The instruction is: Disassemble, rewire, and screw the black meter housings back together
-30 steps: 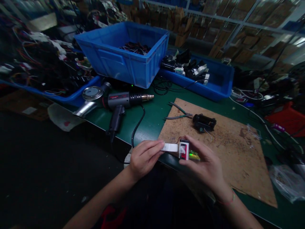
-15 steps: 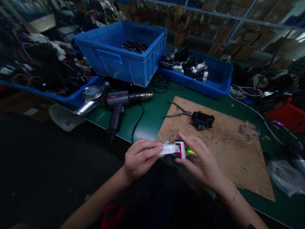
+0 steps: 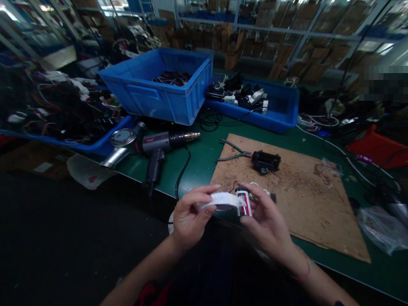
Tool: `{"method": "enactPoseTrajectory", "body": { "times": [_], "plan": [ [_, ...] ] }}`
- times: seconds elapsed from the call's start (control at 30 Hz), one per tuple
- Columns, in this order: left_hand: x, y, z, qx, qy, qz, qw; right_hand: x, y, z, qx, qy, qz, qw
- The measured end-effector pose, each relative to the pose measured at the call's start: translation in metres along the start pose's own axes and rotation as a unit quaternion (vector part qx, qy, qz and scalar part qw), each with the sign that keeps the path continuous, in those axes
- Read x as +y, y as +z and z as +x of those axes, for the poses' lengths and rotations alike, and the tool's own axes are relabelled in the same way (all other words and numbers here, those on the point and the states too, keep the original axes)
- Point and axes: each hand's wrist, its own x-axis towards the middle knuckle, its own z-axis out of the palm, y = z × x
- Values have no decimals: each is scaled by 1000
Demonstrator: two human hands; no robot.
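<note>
White tape roll (image 3: 223, 198) is pinched between the thumb and fingers of the left hand (image 3: 189, 216). The right hand (image 3: 270, 221) is half curled, its thumb and fingers bracing the ends of one cylindrical part (image 3: 245, 203) in a black, red and white wrap. The tape meets the left side of this part, above the near edge of the green bench (image 3: 204, 170).

One brown board (image 3: 312, 204) lies to the right, partly covered by the right hand. On its far left area rest one pair of pliers (image 3: 245, 153), handles spread leftward, and one black housing (image 3: 266, 160) at the pliers' nose. One heat gun (image 3: 156, 144) lies farther left, nozzle toward the right.

Blue bins total three: one deep bin (image 3: 153, 102) containing cables, one shallow bin (image 3: 283, 114) to its right, and one left bin (image 3: 105, 140) heaped with wiring. Parts in the shallow bin overlap; their number cannot be told. One red bin (image 3: 379, 146) and one clear bag (image 3: 382, 229) occupy the right side.
</note>
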Motion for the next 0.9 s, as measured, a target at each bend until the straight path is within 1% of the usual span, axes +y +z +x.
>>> {"method": "enactPoseTrajectory", "body": {
  "times": [0.07, 0.17, 0.27, 0.33, 0.4, 0.53, 0.6, 0.67, 0.77, 0.83, 0.9],
  "plan": [
    [1, -1, 1, -36, 8, 1, 999, 2, 0, -1, 9, 8, 18, 1000],
    [4, -9, 6, -99, 39, 62, 992, 3, -2, -2, 16, 16, 30, 999],
    [11, -16, 14, -157, 36, 127, 979, 4, -3, -2, 21, 14, 38, 999],
    [15, -17, 17, -178, 31, 145, 973, 3, -2, -2, 24, 14, 41, 999],
    [16, -16, 18, -165, 36, 143, 975, 3, -2, -3, 24, 15, 41, 999],
    [11, -13, 12, -104, 51, 111, 987, 1, -2, -3, 23, 12, 37, 999],
    [9, -12, 9, -95, 53, 106, 988, -1, -3, -4, 25, -3, 21, 999],
    [8, -13, 9, -95, 63, 110, 987, -3, -7, -4, 28, -22, -21, 999],
    [11, -17, 11, -112, 96, 130, 981, -10, -16, -1, 5, -52, -142, 988],
    [14, -22, 16, -138, 135, 164, 967, -17, -25, 4, -33, -84, -242, 966],
    [18, -26, 22, -186, 189, 222, 938, -25, -32, 10, -84, -120, -337, 930]
  ]
}}
